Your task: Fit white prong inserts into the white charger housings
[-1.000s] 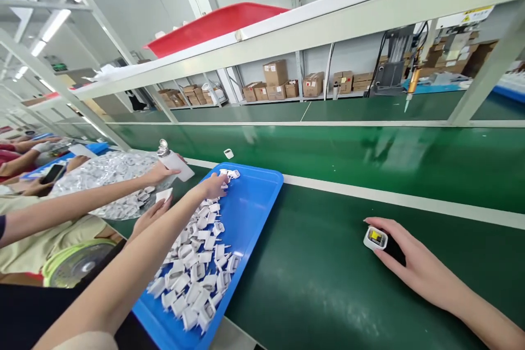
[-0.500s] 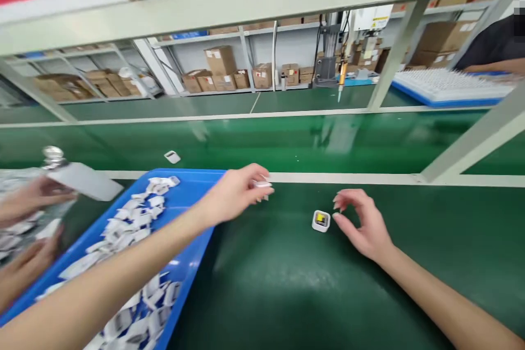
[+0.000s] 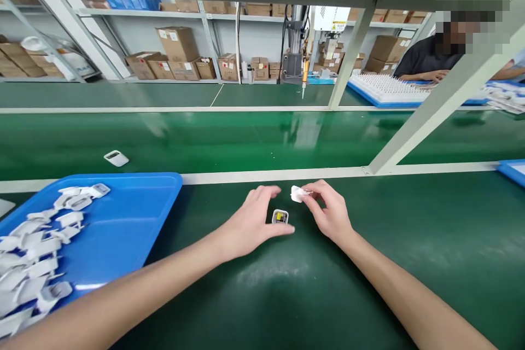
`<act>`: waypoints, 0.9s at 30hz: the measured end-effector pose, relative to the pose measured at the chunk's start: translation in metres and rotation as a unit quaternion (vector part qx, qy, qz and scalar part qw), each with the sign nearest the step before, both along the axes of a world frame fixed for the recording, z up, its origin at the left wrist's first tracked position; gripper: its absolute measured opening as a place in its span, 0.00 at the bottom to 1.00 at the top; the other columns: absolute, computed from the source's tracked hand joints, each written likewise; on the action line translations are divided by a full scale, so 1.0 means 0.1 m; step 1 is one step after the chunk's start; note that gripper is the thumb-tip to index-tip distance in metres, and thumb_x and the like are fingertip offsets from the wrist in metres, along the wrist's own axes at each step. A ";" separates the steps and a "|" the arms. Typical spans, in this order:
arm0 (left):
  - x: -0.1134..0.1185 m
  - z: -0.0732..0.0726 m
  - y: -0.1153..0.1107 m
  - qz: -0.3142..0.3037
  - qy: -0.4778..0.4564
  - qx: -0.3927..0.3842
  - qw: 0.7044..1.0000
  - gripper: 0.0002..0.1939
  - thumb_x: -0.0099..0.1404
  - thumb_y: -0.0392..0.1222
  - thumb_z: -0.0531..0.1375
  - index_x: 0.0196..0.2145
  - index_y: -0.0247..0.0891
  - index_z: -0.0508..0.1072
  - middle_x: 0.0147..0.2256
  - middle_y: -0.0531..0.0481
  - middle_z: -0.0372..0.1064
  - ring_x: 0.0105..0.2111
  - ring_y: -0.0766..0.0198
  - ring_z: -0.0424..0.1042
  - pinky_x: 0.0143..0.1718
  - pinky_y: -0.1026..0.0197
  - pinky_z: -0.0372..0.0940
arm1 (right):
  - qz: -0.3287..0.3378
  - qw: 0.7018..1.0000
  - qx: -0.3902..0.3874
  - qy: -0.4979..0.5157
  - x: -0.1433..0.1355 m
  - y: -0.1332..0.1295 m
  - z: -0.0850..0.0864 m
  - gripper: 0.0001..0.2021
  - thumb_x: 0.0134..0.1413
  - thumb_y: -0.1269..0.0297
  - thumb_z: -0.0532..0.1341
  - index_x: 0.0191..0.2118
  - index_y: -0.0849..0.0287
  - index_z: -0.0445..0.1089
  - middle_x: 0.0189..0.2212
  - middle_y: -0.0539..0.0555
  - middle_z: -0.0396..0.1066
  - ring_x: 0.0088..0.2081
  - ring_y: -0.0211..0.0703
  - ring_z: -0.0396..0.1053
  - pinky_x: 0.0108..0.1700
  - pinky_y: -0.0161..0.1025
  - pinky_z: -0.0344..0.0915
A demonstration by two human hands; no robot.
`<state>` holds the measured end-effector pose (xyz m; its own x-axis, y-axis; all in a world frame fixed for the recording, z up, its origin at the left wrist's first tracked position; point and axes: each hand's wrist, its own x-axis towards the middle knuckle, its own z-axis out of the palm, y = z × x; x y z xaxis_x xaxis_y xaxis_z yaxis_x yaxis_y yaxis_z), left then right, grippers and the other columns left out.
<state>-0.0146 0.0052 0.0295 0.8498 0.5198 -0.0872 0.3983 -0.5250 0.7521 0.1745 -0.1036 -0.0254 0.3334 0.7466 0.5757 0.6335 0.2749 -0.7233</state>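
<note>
Between my hands, a small white square housing (image 3: 280,216) rests on the dark green worktop, its open side up with something yellow and black inside. My left hand (image 3: 258,220) surrounds it from the left, thumb and fingers spread apart, holding nothing. Pinched in the fingertips of my right hand (image 3: 328,208) is a white plastic cover (image 3: 298,194) with thin prongs or wires pointing right, raised just above and right of the housing. How those thin parts are shaped is too small to make out.
A blue tray (image 3: 159,208) with many white plastic parts (image 3: 39,251) stands at the left. One white part (image 3: 116,158) lies on the green conveyor belt (image 3: 205,147). A slanted frame post (image 3: 410,131) rises at the right; a person (image 3: 430,57) sits beyond it by a tray of white pieces (image 3: 385,89).
The view has turned right. My left hand has let go of a white part and moved beside the housing; my right hand, empty before, now holds the white cover.
</note>
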 end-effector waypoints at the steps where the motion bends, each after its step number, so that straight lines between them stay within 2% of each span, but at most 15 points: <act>1: -0.02 -0.10 0.02 -0.002 0.022 0.053 0.998 0.35 0.54 0.58 0.71 0.54 0.41 0.67 0.55 0.43 0.65 0.55 0.49 0.63 0.55 0.48 0.63 | 0.013 1.000 -0.005 0.020 0.01 0.01 0.01 0.07 0.67 0.58 0.58 0.42 0.53 0.71 0.35 0.55 0.71 0.33 0.44 0.68 0.37 0.44 0.69; 4: 0.09 -0.36 0.12 -0.048 0.045 0.120 0.991 0.23 0.58 0.56 0.69 0.43 0.39 0.72 0.44 0.48 0.69 0.46 0.53 0.65 0.50 0.50 0.63 | 0.059 0.995 -0.016 0.074 0.08 0.03 0.11 0.07 0.67 0.57 0.59 0.42 0.53 0.71 0.41 0.56 0.68 0.38 0.44 0.69 0.39 0.43 0.69; 7: 0.40 -0.44 0.24 -0.121 0.010 0.103 0.987 0.15 0.60 0.48 0.69 0.43 0.42 0.74 0.43 0.50 0.69 0.47 0.55 0.64 0.52 0.54 0.60 | 0.075 0.986 -0.043 0.142 0.24 0.02 0.27 0.09 0.63 0.54 0.63 0.40 0.54 0.71 0.42 0.55 0.68 0.36 0.42 0.68 0.38 0.42 0.70; 8: 0.52 -0.43 0.26 -0.146 0.000 0.090 0.985 0.17 0.59 0.47 0.70 0.44 0.43 0.75 0.44 0.51 0.69 0.49 0.55 0.64 0.54 0.54 0.60 | 0.076 0.980 -0.064 0.170 0.31 0.02 0.31 0.10 0.62 0.53 0.64 0.39 0.54 0.71 0.41 0.54 0.69 0.35 0.41 0.68 0.38 0.42 0.70; 10: 0.73 -0.40 0.27 -0.164 -0.011 0.070 0.984 0.26 0.53 0.50 0.73 0.48 0.44 0.73 0.49 0.50 0.68 0.53 0.52 0.62 0.55 0.53 0.60 | 0.073 0.967 -0.101 0.223 0.44 0.01 0.34 0.13 0.58 0.51 0.66 0.38 0.55 0.71 0.37 0.52 0.71 0.32 0.40 0.68 0.38 0.41 0.70; 12: 0.90 -0.40 0.23 -0.125 -0.020 0.070 0.989 0.35 0.49 0.56 0.74 0.51 0.41 0.70 0.51 0.47 0.67 0.53 0.49 0.62 0.54 0.51 0.61 | 0.058 0.958 -0.119 0.256 0.56 -0.02 0.26 0.14 0.57 0.50 0.67 0.37 0.56 0.71 0.31 0.50 0.71 0.31 0.40 0.68 0.38 0.40 0.69; 13: 0.96 -0.42 0.20 -0.093 -0.027 0.079 0.992 0.35 0.49 0.57 0.73 0.50 0.40 0.70 0.50 0.46 0.67 0.52 0.49 0.63 0.53 0.50 0.61 | 0.049 0.955 -0.118 0.267 0.61 -0.03 0.19 0.15 0.57 0.50 0.67 0.37 0.57 0.71 0.29 0.50 0.71 0.30 0.40 0.68 0.37 0.40 0.69; 16: 1.07 -0.51 0.11 -0.041 -0.049 0.097 0.993 0.20 0.58 0.49 0.69 0.44 0.39 0.70 0.46 0.48 0.70 0.49 0.52 0.66 0.52 0.51 0.61 | 0.024 0.951 -0.111 0.289 0.70 -0.10 -0.06 0.15 0.60 0.50 0.65 0.37 0.57 0.69 0.28 0.50 0.70 0.29 0.39 0.67 0.36 0.39 0.68; 17: 1.08 -0.54 0.10 -0.036 -0.057 0.090 0.994 0.18 0.59 0.47 0.69 0.43 0.40 0.70 0.46 0.49 0.70 0.49 0.52 0.67 0.51 0.52 0.62 | 0.021 0.949 -0.110 0.296 0.71 -0.12 -0.13 0.14 0.60 0.50 0.65 0.37 0.57 0.68 0.29 0.50 0.70 0.30 0.39 0.67 0.36 0.39 0.68; 19: 1.09 -0.58 0.10 -0.028 -0.067 0.062 0.995 0.18 0.59 0.44 0.69 0.46 0.42 0.70 0.47 0.50 0.70 0.49 0.53 0.67 0.49 0.54 0.62 | 0.020 0.944 -0.112 0.309 0.71 -0.15 -0.23 0.13 0.61 0.51 0.65 0.38 0.56 0.68 0.32 0.50 0.70 0.31 0.39 0.68 0.38 0.39 0.68; 21: 1.08 -0.60 0.12 -0.036 -0.068 0.050 0.996 0.20 0.60 0.41 0.68 0.48 0.44 0.70 0.47 0.51 0.70 0.50 0.54 0.67 0.49 0.54 0.62 | 0.024 0.942 -0.115 0.313 0.69 -0.17 -0.25 0.11 0.61 0.53 0.65 0.38 0.56 0.69 0.36 0.51 0.70 0.32 0.38 0.68 0.38 0.38 0.68; 24: 1.07 -0.59 0.14 -0.089 -0.067 0.068 0.991 0.20 0.61 0.38 0.68 0.49 0.46 0.70 0.47 0.53 0.72 0.47 0.56 0.67 0.48 0.54 0.61 | 0.022 0.951 -0.101 0.292 0.66 -0.18 -0.20 0.07 0.63 0.58 0.64 0.39 0.54 0.71 0.40 0.51 0.68 0.31 0.36 0.68 0.36 0.37 0.68; 27: 1.05 -0.57 0.13 -0.109 -0.063 0.072 0.989 0.18 0.61 0.39 0.67 0.48 0.43 0.69 0.47 0.53 0.73 0.45 0.56 0.66 0.47 0.53 0.60 | 0.022 0.974 -0.105 0.199 0.65 -0.21 -0.14 0.03 0.64 0.61 0.63 0.42 0.52 0.72 0.41 0.51 0.66 0.33 0.37 0.67 0.34 0.36 0.67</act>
<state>0.0904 0.0180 -0.0280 0.9423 0.3230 0.0883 0.1724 -0.6940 0.6990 0.2391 -0.1243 -0.0395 0.4636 0.8528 0.2406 0.2815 0.1156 -0.9526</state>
